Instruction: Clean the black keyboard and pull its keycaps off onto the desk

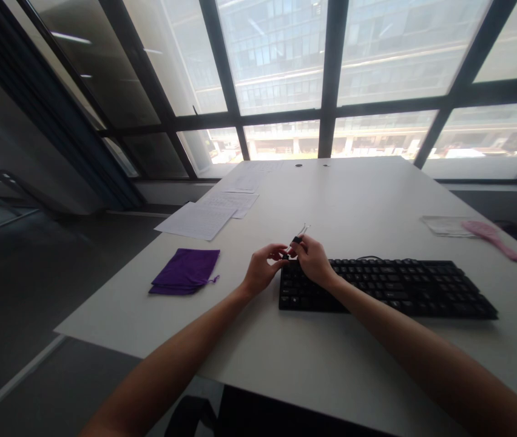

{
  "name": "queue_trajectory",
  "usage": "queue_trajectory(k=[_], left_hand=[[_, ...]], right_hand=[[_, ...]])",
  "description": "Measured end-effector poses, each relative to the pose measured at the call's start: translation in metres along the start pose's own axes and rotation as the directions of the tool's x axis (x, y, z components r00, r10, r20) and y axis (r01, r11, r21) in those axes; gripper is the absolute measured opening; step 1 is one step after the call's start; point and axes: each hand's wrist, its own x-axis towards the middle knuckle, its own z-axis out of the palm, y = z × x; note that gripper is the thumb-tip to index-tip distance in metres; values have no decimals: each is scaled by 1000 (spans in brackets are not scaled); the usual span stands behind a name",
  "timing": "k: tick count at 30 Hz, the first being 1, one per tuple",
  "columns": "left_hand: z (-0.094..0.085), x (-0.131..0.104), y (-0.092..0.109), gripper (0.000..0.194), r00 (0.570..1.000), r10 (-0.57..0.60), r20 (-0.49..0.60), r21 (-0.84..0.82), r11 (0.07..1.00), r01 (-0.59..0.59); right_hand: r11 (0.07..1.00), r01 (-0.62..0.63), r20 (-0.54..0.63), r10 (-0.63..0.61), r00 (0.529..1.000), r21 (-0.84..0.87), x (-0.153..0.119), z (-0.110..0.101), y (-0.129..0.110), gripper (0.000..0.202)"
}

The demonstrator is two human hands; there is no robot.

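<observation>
Giving the purple pouch (185, 271) its own spot at left, clear of the work; pinching the wire tool (304, 229) low between the left hand's (261, 268) fingers, seemingly for steadiness; clamping the right hand's (313, 261) fingers on a small black piece (297, 240) along it, over the black keyboard's (395, 285) left end, on the desk (344, 200).

A matt black plastic keyboard (386, 285); a slim wire tool (297, 240), its bare ends metallic-looking; a smooth white tabletop (331, 206) — faintly sheened; soft cloth pouch (186, 268); matt paper sheets (198, 220).
</observation>
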Motion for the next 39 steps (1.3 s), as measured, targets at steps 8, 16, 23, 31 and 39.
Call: queue_trajectory(k=[8, 16, 23, 31, 39], left_hand=[[-3, -1, 2, 18, 971, 234, 37, 171, 956, -237], [0, -4, 8, 16, 963, 260, 70, 178, 947, -268], [-18, 15, -27, 13, 995, 13, -98, 193, 981, 6], [-29, 52, -70, 27, 984, -152, -97, 372, 911, 177], [-13, 124, -105, 30, 975, -166, -145, 384, 899, 210]], right_hand=[[999, -11, 19, 10, 1000, 37, 1, 1, 4, 19], [998, -21, 22, 20, 1000, 52, 2, 1, 1, 21], [995, -31, -7, 32, 999, 91, 3, 1, 3, 19], [993, -37, -6, 38, 999, 108, 4, 3, 6, 18], [992, -56, -9, 57, 998, 117, 5, 2, 7, 19]])
